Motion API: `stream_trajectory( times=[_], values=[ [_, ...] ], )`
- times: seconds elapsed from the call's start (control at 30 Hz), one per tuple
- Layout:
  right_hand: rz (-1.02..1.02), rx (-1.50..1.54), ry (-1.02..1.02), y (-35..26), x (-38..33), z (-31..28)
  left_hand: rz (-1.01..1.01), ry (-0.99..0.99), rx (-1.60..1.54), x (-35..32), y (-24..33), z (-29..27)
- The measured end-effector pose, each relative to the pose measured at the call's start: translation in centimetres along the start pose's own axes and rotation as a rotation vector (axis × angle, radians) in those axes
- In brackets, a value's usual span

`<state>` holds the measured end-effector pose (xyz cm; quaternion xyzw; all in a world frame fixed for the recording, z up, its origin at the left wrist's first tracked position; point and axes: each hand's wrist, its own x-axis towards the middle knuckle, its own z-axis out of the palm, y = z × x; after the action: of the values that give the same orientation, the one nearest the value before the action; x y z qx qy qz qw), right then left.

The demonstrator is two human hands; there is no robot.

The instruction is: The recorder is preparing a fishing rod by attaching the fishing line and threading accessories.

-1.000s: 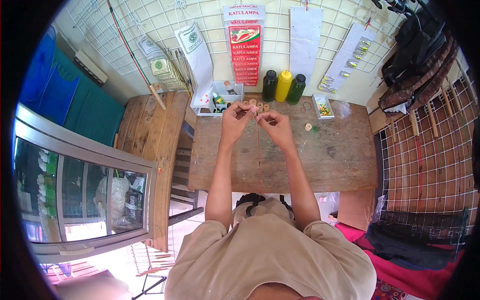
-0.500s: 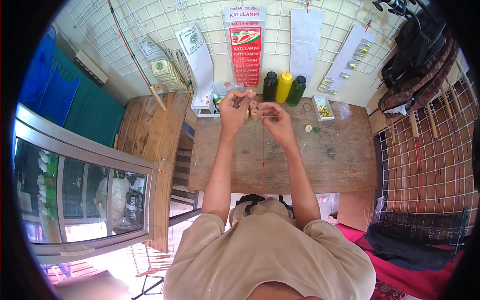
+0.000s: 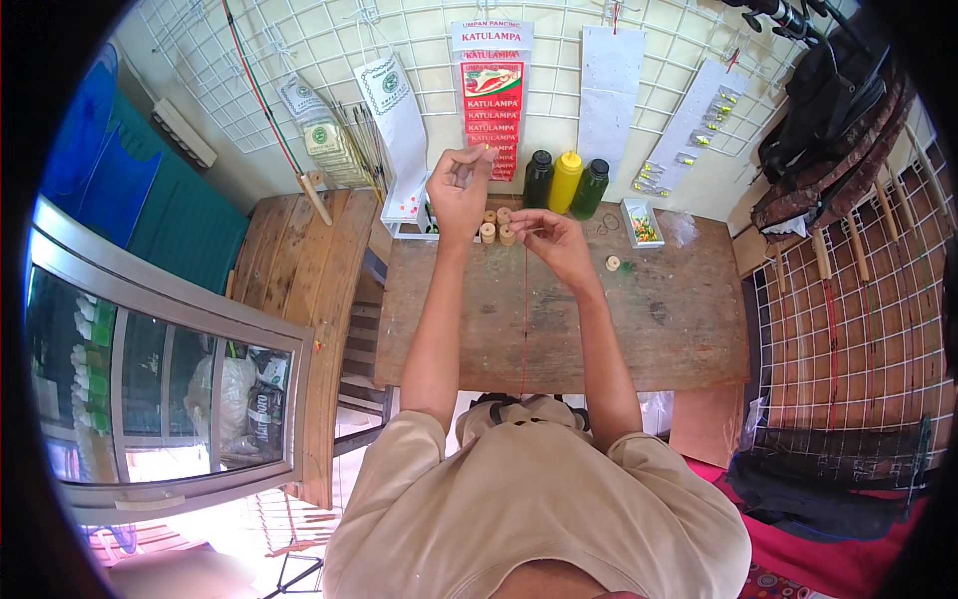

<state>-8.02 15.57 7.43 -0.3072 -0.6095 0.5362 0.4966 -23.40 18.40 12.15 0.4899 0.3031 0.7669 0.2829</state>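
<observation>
My left hand (image 3: 461,190) is raised above the back of the wooden table (image 3: 449,329), fingers curled and thumb against forefinger. A tiny yellowish spot shows at its fingertips, too small to name. Lower and to the right, my right hand (image 3: 551,240) has its thumb and forefinger pinched together. A thin red line (image 3: 526,319) runs from just under the right fingers down past the table's front edge toward my lap. Whatever sits inside the right pinch is too fine to make out. Several wooden spools (image 3: 488,232) stand just behind and left of the right fingertips.
Two dark bottles (image 3: 538,180) and a yellow bottle (image 3: 567,180) stand against the wall. Right of them sit a white box (image 3: 642,224) of small colourful pieces and a pale spool (image 3: 612,264). A glass-fronted cabinet (image 3: 170,399) stands at left; rods and bags hang at right.
My left hand has risen and shifted slightly left, away from the spools. My right hand has moved slightly left and down, its fingertips now beside the spools. The spools are less covered.
</observation>
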Motion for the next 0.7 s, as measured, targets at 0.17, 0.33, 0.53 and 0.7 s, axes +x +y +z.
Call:
stream_trajectory(
  times=[0.17, 0.33, 0.53, 0.7],
  values=[
    [0.139, 0.046, -0.08, -0.8, 0.3, -0.3, -0.005, 0.021, -0.021, 1.1, 0.3, 0.2],
    [0.162, 0.073, -0.056, -1.0, 0.7, -0.4, 0.033, 0.016, -0.015, 2.3, 0.5, 0.8],
    [0.165, 0.082, -0.029, -1.7, 0.8, -0.4, 0.042, 0.0, -0.007, 2.7, 0.7, 1.4],
    [0.132, 0.137, -0.015, -3.8, 0.8, 0.0, 0.058, 0.004, -0.019, 2.6, 0.9, 1.8]
  ],
)
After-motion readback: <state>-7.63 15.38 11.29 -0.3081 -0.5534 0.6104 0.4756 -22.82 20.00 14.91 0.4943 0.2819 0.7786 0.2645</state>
